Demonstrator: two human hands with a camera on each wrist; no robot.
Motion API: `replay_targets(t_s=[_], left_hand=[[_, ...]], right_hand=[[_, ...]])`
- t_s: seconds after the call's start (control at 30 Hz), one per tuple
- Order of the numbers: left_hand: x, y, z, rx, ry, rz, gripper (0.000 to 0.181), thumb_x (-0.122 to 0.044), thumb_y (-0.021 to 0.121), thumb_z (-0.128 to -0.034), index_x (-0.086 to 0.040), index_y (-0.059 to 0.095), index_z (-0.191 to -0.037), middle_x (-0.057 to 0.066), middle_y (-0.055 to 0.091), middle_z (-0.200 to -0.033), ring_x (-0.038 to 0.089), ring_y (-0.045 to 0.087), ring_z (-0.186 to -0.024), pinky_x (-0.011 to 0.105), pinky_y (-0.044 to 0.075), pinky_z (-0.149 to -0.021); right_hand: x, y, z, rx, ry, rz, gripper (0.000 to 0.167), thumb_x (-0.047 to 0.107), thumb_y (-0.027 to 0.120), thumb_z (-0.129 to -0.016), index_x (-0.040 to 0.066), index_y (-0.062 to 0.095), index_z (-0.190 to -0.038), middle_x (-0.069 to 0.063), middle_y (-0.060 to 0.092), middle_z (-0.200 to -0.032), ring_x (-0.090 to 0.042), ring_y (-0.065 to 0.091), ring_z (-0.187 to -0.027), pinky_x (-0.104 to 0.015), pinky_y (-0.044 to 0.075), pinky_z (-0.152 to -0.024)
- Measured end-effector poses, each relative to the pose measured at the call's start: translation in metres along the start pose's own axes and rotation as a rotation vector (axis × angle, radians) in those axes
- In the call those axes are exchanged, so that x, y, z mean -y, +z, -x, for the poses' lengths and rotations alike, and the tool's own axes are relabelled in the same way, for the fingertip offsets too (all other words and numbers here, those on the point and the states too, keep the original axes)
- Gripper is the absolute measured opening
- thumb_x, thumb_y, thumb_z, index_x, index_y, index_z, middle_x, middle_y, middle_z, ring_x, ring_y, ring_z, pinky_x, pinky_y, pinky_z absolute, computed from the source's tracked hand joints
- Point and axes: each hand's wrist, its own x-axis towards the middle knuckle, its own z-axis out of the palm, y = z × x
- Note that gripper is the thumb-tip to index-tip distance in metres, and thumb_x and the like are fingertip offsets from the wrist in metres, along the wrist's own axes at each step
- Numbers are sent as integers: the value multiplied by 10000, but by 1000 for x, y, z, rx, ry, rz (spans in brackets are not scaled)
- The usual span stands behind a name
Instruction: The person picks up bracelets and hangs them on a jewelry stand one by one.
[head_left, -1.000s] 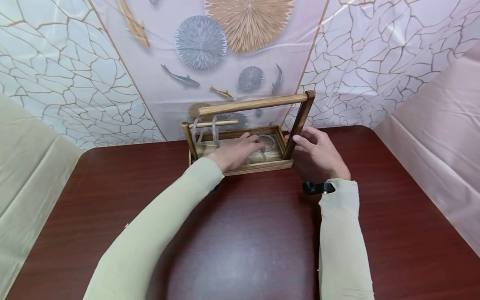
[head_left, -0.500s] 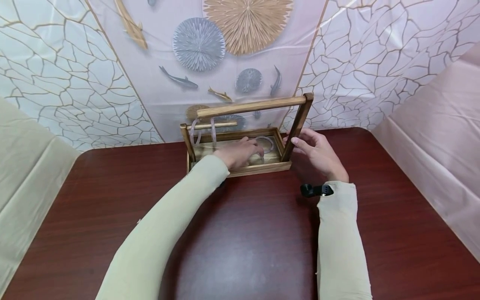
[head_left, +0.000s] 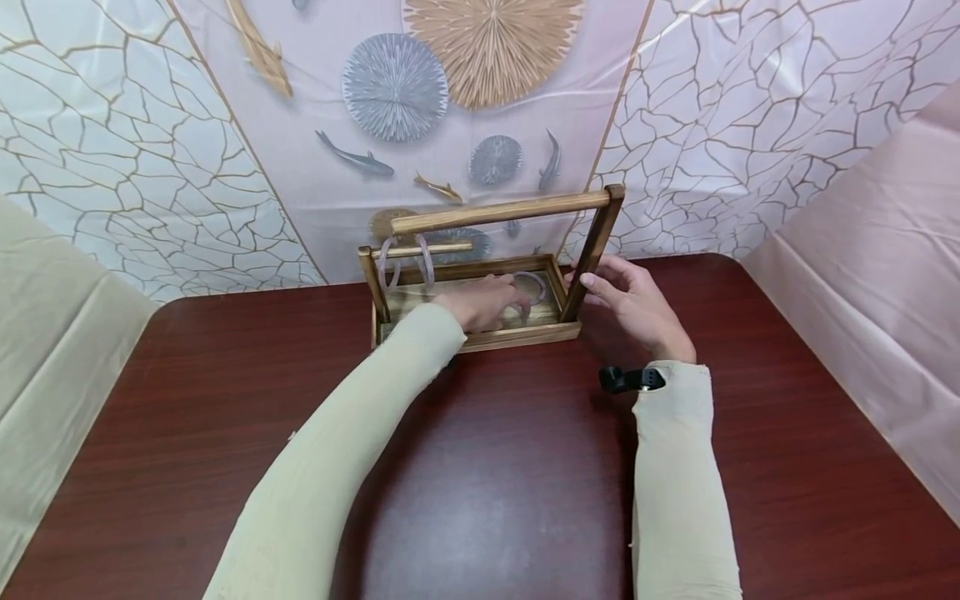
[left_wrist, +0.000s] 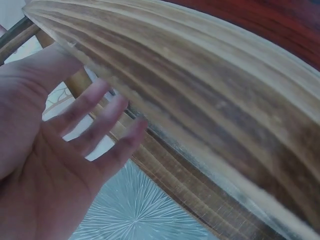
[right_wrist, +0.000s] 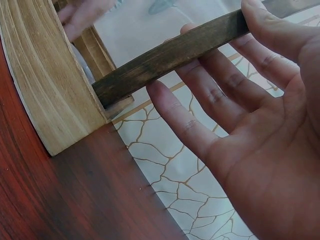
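A post [head_left: 595, 252] at the tray's [head_left: 525, 335] right edge is gripped by the right hand [head_left: 640, 306]; inside, left hand's [head_left: 482, 302] grip cannot be told.

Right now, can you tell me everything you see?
Table: one, dark red, underneath
Printed backdrop: one, mostly white and pink, behind
Plain sheets: two, pale, either side
Wooden tray: one, brown, table's back
Left post, right post: two, dark brown, tray's ends
Long bar, short bar: two, light brown, atop posts
Bangles: at least three, pale pink, two on short bar, one in tray
Left sleeve, right sleeve: two, cream, foreground
Wrist strap: one clear, black, at right sleeve
Left hand: one, over tray
Right hand: one, at right post
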Motion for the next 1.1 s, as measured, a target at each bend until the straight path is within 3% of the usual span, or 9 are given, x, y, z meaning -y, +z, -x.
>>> replay_targets(t_s=[0.1,0.3,0.63,0.83,0.97,1.1], left_hand=[[2,-1,0,18,-3,19,461,46,574,-984,-268,635,-1315,162,252,-1679,381,259,-1549,524,330,-1214],[2,-2,1,49,-24,61,505,82,548,-980,-265,613,-1341,171,175,-1700,402,177,-1570,567,293,-1221],[1,-1,-1,65,-34,51,557,81,534,-993,-303,593,-1391,66,307,-1633,349,226,-1556,535,375,-1159],[-2,-2,2,70,-58,73,656,161,443,-957,-298,580,-1405,96,224,-1684,363,170,-1575,560,345,-1179],[-4,-2,3,77,-69,77,707,200,412,-922,-287,565,-1412,136,151,-1709,381,135,-1583,561,326,-1195],[-3,-3,3,76,-69,45,618,140,503,-950,-269,569,-1408,139,241,-1658,359,237,-1547,480,422,-1101]], right_hand=[[1,0,-1,-1,-3,-2,353,261,594,-1041,53,593,-1326,-79,707,-1222,-82,677,-1109,-225,560,-951],[2,0,-1,1,-2,-3,399,250,588,-1044,-3,562,-1352,-69,706,-1215,-69,676,-1104,-223,560,-952],[1,-1,0,-4,3,4,352,259,588,-1044,52,591,-1327,-157,681,-1275,-73,675,-1105,-228,562,-948],[1,-1,1,-1,-3,-3,325,242,589,-1044,54,597,-1308,-158,687,-1260,-62,680,-1093,-231,566,-943],[1,0,1,1,-10,-10,315,228,584,-1046,48,596,-1304,-122,700,-1236,-60,681,-1090,-232,567,-942],[1,0,1,3,-10,-8,321,236,592,-1043,55,599,-1308,-17,719,-1180,-69,679,-1095,-230,566,-941]])
